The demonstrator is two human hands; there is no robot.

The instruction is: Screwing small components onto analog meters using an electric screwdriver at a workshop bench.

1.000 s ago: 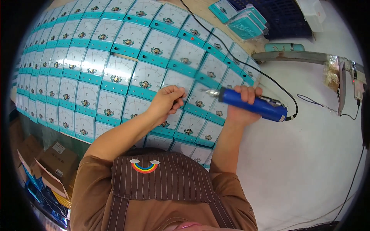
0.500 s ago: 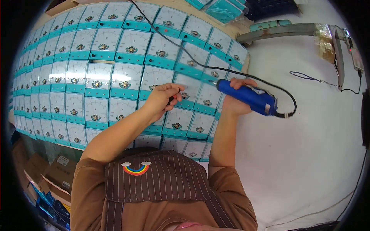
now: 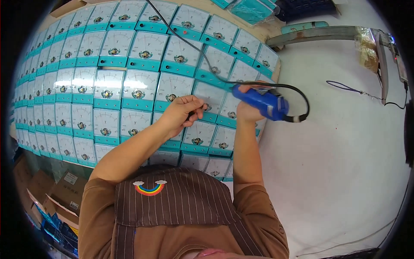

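Note:
My right hand [image 3: 249, 111] is wrapped round a blue electric screwdriver [image 3: 264, 103], which lies nearly level over the right end of the rows of meters. Its tip does not show clearly. A black cord [image 3: 302, 97] loops from its rear end back over the meters. Thumb and fingers of my left hand [image 3: 183, 111] are closed together above a meter in the middle rows, with a small black part [image 3: 190, 115] partly showing between them. Around both hands stand panel meters [image 3: 110, 84] with white dials and teal bases, packed side by side.
Some meter bases carry black or red knobs [image 3: 185, 32]. Plastic-wrapped teal pieces [image 3: 252, 11] and a dark blue crate [image 3: 304, 9] lie at the far edge. A metal bar [image 3: 319, 35] and a blue cord loop [image 3: 343, 86] are at right; cardboard boxes [image 3: 64, 190] stand lower left.
My right hand has moved left with the screwdriver, bringing it closer to my left hand. The left hand has barely moved; a red bit seen in its fingers earlier no longer shows.

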